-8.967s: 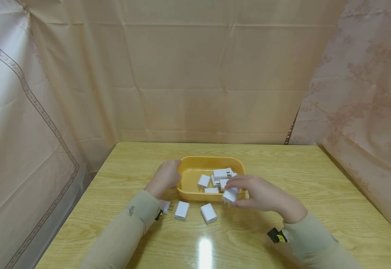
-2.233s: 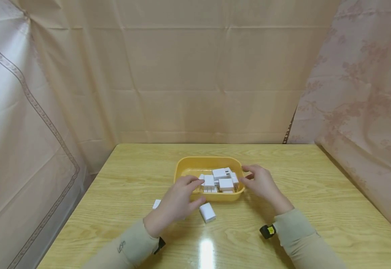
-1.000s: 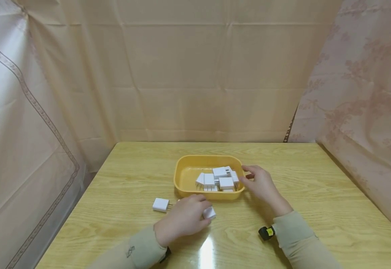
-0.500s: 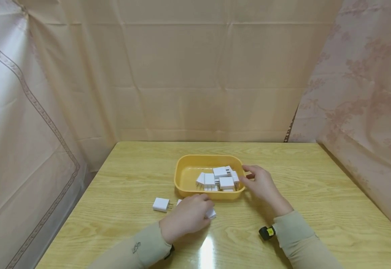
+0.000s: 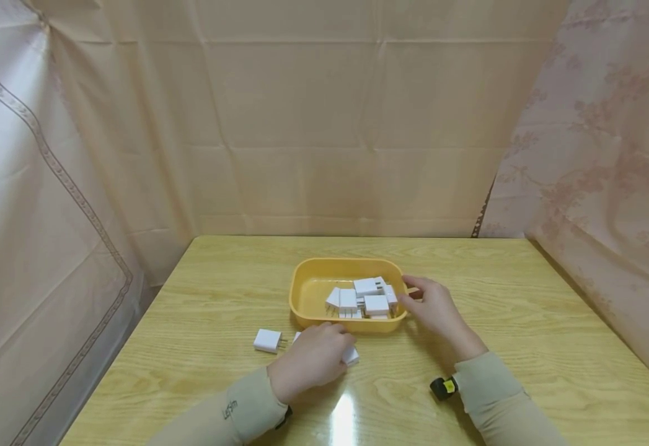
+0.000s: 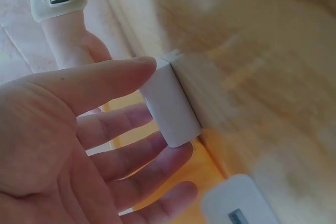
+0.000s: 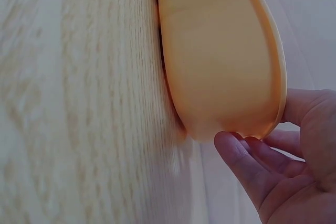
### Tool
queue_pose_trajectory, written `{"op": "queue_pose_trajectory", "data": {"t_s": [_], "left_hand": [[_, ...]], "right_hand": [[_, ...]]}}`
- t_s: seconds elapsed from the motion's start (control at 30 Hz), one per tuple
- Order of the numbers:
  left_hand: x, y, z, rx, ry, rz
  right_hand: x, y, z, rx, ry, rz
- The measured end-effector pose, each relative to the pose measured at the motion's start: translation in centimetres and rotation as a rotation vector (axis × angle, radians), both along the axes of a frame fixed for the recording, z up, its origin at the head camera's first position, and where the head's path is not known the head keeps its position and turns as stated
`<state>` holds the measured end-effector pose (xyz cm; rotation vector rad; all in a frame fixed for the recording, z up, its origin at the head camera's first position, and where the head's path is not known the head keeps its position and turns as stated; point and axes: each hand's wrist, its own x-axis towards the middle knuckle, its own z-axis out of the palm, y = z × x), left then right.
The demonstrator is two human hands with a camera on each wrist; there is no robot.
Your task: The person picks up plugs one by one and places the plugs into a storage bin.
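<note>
In the head view my left hand [image 5: 312, 356] is on the table before the yellow basket [image 5: 309, 294]. It pinches a white charger plug [image 5: 351, 355], which lies against the wood. The left wrist view shows that charger [image 6: 172, 109] between thumb and fingertips. My right hand [image 5: 437, 311] grips the basket's right end; in the right wrist view its thumb and fingers close on the end of the basket [image 7: 220, 51]. Several white chargers [image 5: 376, 304] lie heaped in the basket's right half, some with prongs showing.
Left of my left hand a loose charger [image 5: 267, 341] lies with its prongs pointing right. Another charger [image 5: 297, 336] is mostly hidden behind that hand. The wooden table [image 5: 190, 322] ends at a beige cloth [image 5: 302, 136], with cloth at both sides too.
Earlier my left hand held the basket while my right held a charger; now the right grips the basket. The left hand has moved from over the basket down to a table charger. More chargers lie inside.
</note>
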<state>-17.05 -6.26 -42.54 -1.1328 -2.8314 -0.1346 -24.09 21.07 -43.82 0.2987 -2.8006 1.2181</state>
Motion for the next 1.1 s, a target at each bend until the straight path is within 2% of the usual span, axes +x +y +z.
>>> {"op": "queue_pose_trajectory", "data": {"t_s": [0.43,0.67,1.1], "left_hand": [[-0.2,0.1,-0.3,-0.011,-0.002,-0.008],[-0.1,0.0,-0.1,0.022,-0.007,-0.028],[0.4,0.1,0.9,0.067,-0.057,-0.073]], "right_hand": [[0.0,-0.1,0.0,-0.021,-0.015,0.001],[0.0,-0.1,0.0,-0.031,-0.022,0.013],[-0.1,0.0,0.1,-0.001,-0.033,0.018]]}}
